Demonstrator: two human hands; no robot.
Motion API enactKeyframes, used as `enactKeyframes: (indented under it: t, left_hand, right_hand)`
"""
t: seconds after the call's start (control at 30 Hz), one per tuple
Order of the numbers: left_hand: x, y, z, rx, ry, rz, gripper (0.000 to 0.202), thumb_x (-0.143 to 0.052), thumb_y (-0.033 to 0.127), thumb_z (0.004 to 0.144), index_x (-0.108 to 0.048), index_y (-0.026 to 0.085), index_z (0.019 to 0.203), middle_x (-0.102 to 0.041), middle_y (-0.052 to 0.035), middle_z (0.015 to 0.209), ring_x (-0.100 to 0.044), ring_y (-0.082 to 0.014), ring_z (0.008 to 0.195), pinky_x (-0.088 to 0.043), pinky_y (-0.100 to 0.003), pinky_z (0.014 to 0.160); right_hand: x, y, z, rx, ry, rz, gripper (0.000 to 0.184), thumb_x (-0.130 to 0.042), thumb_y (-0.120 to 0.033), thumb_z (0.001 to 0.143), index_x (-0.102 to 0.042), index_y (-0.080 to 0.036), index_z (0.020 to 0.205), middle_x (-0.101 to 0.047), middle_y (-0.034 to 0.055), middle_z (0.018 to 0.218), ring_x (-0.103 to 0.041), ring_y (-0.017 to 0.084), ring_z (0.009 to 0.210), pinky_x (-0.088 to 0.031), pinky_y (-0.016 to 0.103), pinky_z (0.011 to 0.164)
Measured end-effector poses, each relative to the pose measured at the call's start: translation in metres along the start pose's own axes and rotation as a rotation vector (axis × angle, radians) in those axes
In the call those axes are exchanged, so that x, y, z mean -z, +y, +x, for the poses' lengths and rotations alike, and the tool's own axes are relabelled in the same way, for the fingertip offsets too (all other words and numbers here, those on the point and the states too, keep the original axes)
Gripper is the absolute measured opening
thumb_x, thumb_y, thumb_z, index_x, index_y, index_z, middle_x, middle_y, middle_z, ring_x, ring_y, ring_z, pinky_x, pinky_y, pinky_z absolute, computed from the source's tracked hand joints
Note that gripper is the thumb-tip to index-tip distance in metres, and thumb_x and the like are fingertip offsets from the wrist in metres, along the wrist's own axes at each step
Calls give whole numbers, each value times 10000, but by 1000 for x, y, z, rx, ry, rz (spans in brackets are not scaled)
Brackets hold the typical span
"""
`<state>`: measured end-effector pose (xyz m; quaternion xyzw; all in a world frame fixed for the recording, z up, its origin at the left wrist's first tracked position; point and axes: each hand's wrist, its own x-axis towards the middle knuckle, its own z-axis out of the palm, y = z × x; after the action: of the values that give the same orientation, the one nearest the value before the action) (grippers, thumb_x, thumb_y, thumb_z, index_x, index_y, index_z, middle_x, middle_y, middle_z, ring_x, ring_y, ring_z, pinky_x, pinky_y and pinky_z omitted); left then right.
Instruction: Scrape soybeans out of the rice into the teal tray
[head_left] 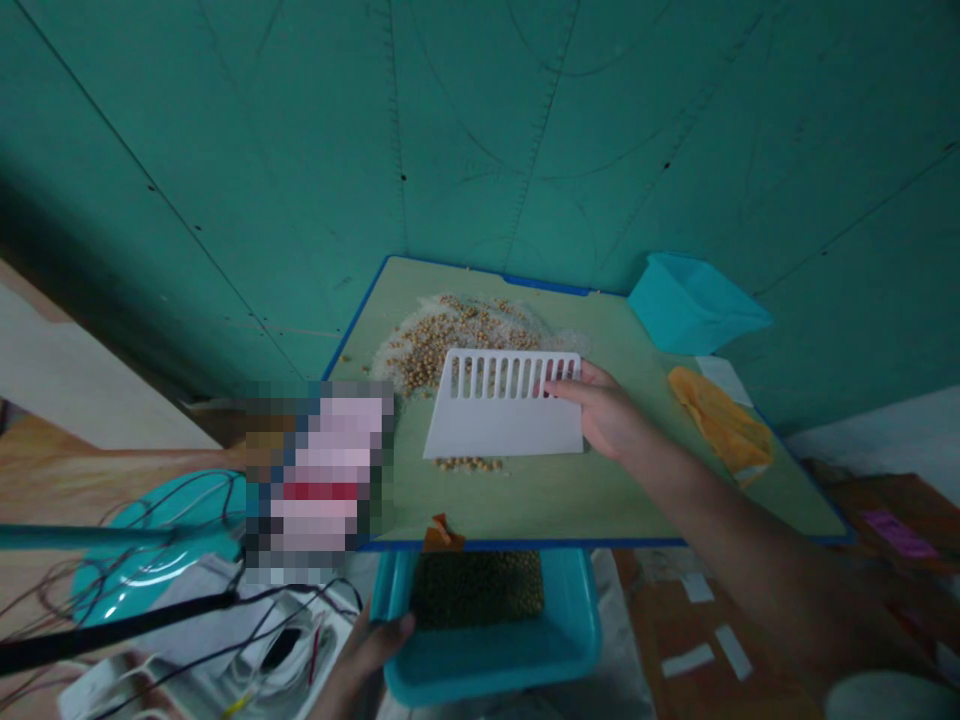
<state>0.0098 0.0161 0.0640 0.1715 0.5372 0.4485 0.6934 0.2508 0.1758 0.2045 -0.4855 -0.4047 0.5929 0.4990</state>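
My right hand (pixel 611 412) grips the right end of a white plastic scraper (pixel 502 425) with a row of slots along its far edge. The scraper is low over the board. Just beyond it spreads a pile of round tan beans (pixel 427 345) mixed with fine whitish grains. A short line of beans (pixel 469 464) lies along the scraper's near edge. Below the board's front edge, my left hand (pixel 379 642) holds the left rim of a teal plastic tub (pixel 495 660). Dark, small grain-like pieces (pixel 480 590) cover part of the tub's bottom.
The green board (pixel 600 505) has a blue edge and stands against a green wall (pixel 480 130). At its right are a teal box (pixel 694 305) and an orange cloth (pixel 724 425). Cables and a power strip (pixel 277 650) lie at lower left. A blurred-out pink object (pixel 330 470) covers the left corner.
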Motion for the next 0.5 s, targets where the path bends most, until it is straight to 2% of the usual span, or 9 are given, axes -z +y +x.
enactKeyframes:
  t: [0.1,0.2,0.37,0.5]
  left_hand:
    - [1,-1,0,13,-4,14,761,-816,595,287,-742,305,986,-762,4,600,-664,-331,565,-524,-410,533]
    - [3,-3,1,-2,-4,38,805,-803,612,304,-720,308,1044,-773,1,642,-674,-358,628,-535,-433,586]
    - [15,-11,10,-29,16,160,770,-785,642,295,-744,292,979,-760,-22,611,-658,-384,640,-526,-455,610]
    - [29,-15,18,-27,42,140,504,-823,543,326,-761,296,762,-738,-17,565,-649,-371,625,-532,-438,597]
  right_hand:
    - [0,0,-2,-9,-9,-13,225,-728,-196,567,-624,-209,765,-675,-43,674,-602,142,643,-429,309,712]
    - [0,-1,-3,-12,-26,-17,216,-724,-191,570,-626,-206,762,-681,-40,679,-602,140,648,-430,304,707]
    - [0,-3,-3,-26,-32,-11,221,-726,-179,558,-631,-204,756,-687,-37,678,-600,136,644,-432,299,698]
    - [1,-3,-4,-37,-31,-27,209,-718,-180,552,-634,-204,743,-683,-34,667,-596,143,640,-429,305,694]
